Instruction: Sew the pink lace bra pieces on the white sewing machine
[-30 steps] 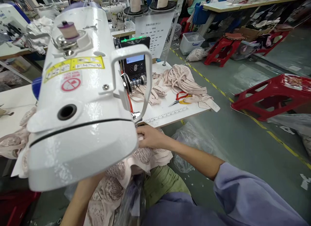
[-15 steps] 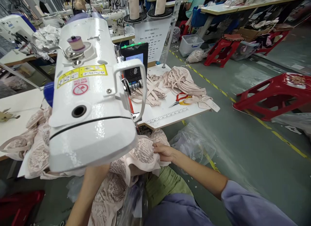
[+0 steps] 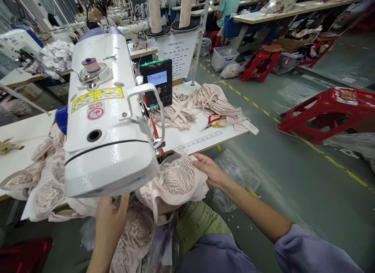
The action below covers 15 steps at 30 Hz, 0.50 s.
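A pale pink lace bra (image 3: 178, 179) lies in front of the sewing machine, its cup facing up. My right hand (image 3: 209, 169) pinches the right edge of that cup between thumb and fingers. Under the front of the white sewing machine head (image 3: 108, 163) is my left hand (image 3: 113, 214), its thumb and fingers apart; the machine hides the fingertips. More lace bras (image 3: 136, 230) hang down between my left forearm and my lap. The needle area is out of sight behind the machine head.
Lace bras (image 3: 48, 187) are heaped left of the machine. On the right table lie beige straps (image 3: 209, 99), red-and-yellow-handled snips (image 3: 212, 122) and a printed ruler (image 3: 199, 142). A control panel (image 3: 156, 81) stands behind. A red stool (image 3: 328, 108) and plastic bag (image 3: 231, 175) are on the floor.
My right hand has lifted the bra cup up and slightly right, showing more of the lace. My left hand's thumb and fingers have come into sight below the machine head. The view has shifted slightly.
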Each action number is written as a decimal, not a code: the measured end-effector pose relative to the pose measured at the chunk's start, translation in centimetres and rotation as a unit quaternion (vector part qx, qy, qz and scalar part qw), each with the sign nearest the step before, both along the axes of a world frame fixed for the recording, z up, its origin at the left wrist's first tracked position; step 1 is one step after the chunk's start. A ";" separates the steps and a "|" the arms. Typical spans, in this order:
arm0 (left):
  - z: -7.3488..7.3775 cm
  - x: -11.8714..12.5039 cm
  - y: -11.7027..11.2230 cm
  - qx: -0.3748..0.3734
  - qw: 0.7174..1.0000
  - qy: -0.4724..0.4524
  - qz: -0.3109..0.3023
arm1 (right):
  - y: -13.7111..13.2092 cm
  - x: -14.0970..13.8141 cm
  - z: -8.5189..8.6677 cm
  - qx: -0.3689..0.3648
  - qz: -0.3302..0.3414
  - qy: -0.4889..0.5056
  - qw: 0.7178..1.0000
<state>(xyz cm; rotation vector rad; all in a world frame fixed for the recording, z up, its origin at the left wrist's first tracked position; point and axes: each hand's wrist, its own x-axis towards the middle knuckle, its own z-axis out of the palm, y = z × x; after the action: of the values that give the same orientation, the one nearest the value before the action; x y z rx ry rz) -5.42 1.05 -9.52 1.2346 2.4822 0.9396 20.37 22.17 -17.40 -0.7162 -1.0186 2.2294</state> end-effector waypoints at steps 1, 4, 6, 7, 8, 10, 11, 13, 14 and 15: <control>-0.1 0.2 -0.3 0.005 1.000 -0.007 0.010 | 0.0 0.3 0.6 0.016 -0.003 0.003 1.000; -0.8 1.0 -0.8 0.021 1.000 -0.022 0.008 | -0.6 1.0 2.1 0.072 0.020 0.009 0.997; -1.8 1.9 -0.8 0.030 0.997 -0.065 -0.022 | -1.4 1.6 2.8 0.126 0.079 0.006 0.989; -2.4 2.4 -0.7 0.021 0.993 -0.105 -0.050 | -1.9 1.9 3.1 0.155 0.117 0.004 0.981; -3.1 3.0 -0.8 -0.003 0.984 -0.155 -0.089 | -2.5 2.2 3.3 0.179 0.158 0.003 0.971; -4.4 4.1 -1.5 -0.097 0.941 -0.254 -0.201 | -3.8 2.7 3.4 0.203 0.228 0.005 0.952; -4.9 4.5 -2.3 -0.147 0.911 -0.287 -0.256 | -4.5 2.9 3.3 0.201 0.252 0.006 0.947; -5.4 4.7 -4.7 -0.213 0.873 -0.308 -0.314 | -6.2 2.9 2.8 0.178 0.271 0.009 0.946; -5.4 4.5 -6.3 -0.219 0.874 -0.305 -0.309 | -7.1 2.8 2.4 0.161 0.275 0.014 0.948; -5.2 4.2 -7.9 -0.206 0.889 -0.296 -0.283 | -8.1 2.4 2.0 0.139 0.277 0.021 0.951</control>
<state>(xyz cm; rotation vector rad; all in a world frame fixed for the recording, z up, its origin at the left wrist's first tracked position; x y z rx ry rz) -1.22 -6.89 -14.69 1.1857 1.5939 0.4884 22.82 14.09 -15.38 -0.2726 -1.6282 2.4603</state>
